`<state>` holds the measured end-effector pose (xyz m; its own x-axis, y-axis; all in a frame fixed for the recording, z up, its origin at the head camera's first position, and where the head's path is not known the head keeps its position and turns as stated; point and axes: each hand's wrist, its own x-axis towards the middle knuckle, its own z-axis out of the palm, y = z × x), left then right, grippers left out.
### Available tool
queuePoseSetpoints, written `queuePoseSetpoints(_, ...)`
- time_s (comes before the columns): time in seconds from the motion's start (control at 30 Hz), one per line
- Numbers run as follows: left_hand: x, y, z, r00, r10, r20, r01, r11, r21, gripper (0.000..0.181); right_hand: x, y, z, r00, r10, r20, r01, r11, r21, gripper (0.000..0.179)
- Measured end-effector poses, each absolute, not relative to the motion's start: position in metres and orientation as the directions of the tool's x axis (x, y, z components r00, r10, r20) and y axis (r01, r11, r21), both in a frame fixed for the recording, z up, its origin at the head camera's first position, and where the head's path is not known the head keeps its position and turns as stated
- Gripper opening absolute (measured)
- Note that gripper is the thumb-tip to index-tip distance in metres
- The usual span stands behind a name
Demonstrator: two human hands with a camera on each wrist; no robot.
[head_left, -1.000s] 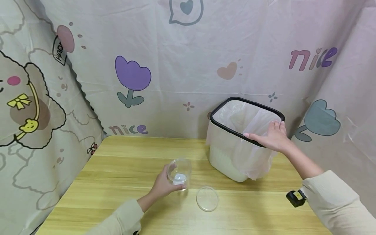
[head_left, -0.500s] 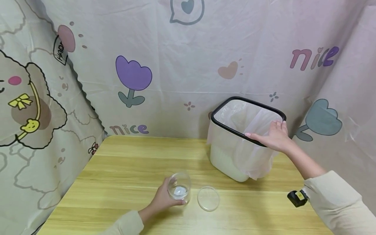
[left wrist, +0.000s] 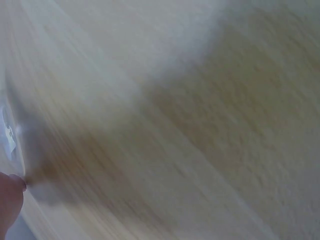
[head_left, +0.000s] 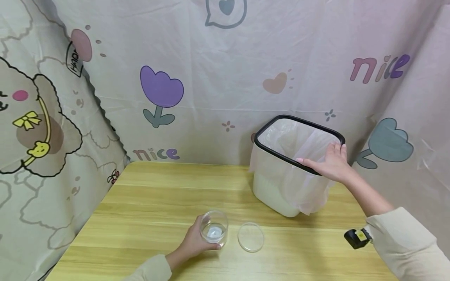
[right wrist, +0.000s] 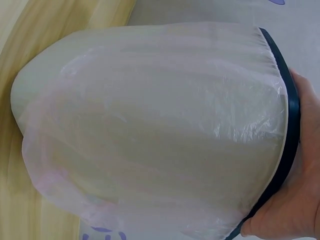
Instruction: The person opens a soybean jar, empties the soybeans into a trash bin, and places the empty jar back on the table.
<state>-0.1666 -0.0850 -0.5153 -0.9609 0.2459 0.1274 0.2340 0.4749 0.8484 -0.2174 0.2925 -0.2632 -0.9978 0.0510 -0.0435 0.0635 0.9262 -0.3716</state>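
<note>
My left hand holds a clear plastic cup from its left side, thumb across the near side. A small whitish round patch shows at the cup's bottom. In the left wrist view only a thumb and a sliver of the cup appear at the left edge. A clear round lid lies flat just right of the cup. My right hand rests spread over the near right corner of the white trash bin, its thumb and fingertips on the black rim.
A thin pinkish bag lines the bin and hangs over its outside. The bin stands at the back right of the wooden table, close to a printed curtain. A black device is strapped at the right wrist.
My left hand has brought the cup down and nearer, beside the lid. The right hand stays on the bin's rim. The whole view has shifted slightly.
</note>
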Motion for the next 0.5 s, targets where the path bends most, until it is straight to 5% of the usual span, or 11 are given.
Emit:
queuePoseSetpoints(0.3,-0.165,-0.094,-0.512,-0.962,0.26,0.079,0.19,0.437,0.879,0.11,-0.21,0.288,-0.272,-0.985,0.162,0.061,0.101,0.822,-0.56,0.113)
queuePoseSetpoints(0.5,-0.169,-0.113,-0.492,-0.961,0.268,0.072,0.197,0.475,0.858,0.114,-0.208,0.295,-0.278,-0.96,0.269,-0.082,0.249,0.682,-0.688,0.101)
